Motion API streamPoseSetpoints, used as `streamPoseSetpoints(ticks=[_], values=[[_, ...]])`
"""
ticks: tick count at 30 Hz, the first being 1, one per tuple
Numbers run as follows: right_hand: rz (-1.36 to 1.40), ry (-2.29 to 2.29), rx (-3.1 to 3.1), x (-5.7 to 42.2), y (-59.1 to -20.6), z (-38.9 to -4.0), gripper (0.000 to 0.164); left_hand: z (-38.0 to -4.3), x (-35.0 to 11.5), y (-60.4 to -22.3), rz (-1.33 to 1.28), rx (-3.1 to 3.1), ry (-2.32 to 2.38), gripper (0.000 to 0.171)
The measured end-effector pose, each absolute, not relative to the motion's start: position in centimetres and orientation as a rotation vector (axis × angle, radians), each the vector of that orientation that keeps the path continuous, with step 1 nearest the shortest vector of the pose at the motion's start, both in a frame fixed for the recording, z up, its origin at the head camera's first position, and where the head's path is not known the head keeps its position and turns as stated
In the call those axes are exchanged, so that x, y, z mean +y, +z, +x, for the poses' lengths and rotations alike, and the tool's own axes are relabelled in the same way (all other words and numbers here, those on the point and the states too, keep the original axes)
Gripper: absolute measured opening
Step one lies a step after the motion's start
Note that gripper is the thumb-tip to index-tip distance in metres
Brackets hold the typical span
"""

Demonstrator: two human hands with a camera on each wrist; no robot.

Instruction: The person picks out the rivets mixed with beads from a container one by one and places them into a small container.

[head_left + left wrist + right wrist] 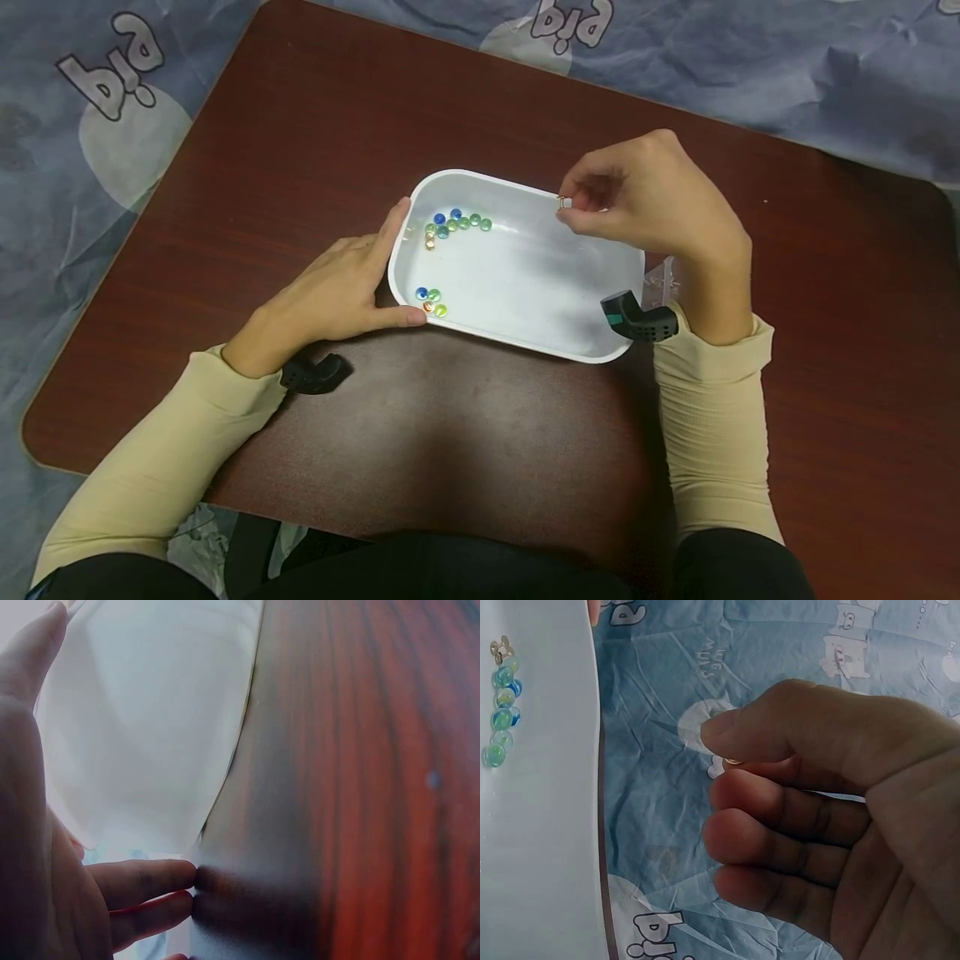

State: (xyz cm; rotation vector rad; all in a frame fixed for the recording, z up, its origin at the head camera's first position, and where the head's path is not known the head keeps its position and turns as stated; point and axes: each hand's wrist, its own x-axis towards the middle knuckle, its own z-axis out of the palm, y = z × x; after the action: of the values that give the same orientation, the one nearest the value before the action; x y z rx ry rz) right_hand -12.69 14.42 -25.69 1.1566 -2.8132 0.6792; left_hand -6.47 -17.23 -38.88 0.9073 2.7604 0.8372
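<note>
A white tray [517,333] with a raised rim sits at mid-table in the head view. My left hand [330,287] rests against its left end, thumb at the near rim and fairly straight fingers along the outer wall. Two of those fingers [146,881] show below the tray wall in the left wrist view. Over the tray's far rim, my right hand [652,196] pinches a small gold-coloured metal piece [562,202] between thumb and fingertip. Its other fingers are curled, and only a sliver of the piece shows in the right wrist view. Glass marbles [464,222] form a bent row inside.
Several more marbles [434,295] cluster in the tray's near left corner. Another gold-coloured piece [502,650] lies at the end of the marble row. A clear plastic bag [660,283] lies beside the tray's right end. The brown table [375,92] stands over patterned blue cloth [750,75].
</note>
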Motion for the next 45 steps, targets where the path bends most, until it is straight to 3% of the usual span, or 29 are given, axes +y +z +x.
streamPoseSetpoints(ticks=[36,45], values=[[0.923,0.584,-2.924,19.8,-24.9,-11.3,0.006,-6.5,-17.1,-39.1,0.959,2.763,0.893,0.124],[0.8,0.519,-3.044,21.7,-24.0,-10.7,0.011,-6.6,-17.0,-39.1,0.962,2.769,0.889,0.123]])
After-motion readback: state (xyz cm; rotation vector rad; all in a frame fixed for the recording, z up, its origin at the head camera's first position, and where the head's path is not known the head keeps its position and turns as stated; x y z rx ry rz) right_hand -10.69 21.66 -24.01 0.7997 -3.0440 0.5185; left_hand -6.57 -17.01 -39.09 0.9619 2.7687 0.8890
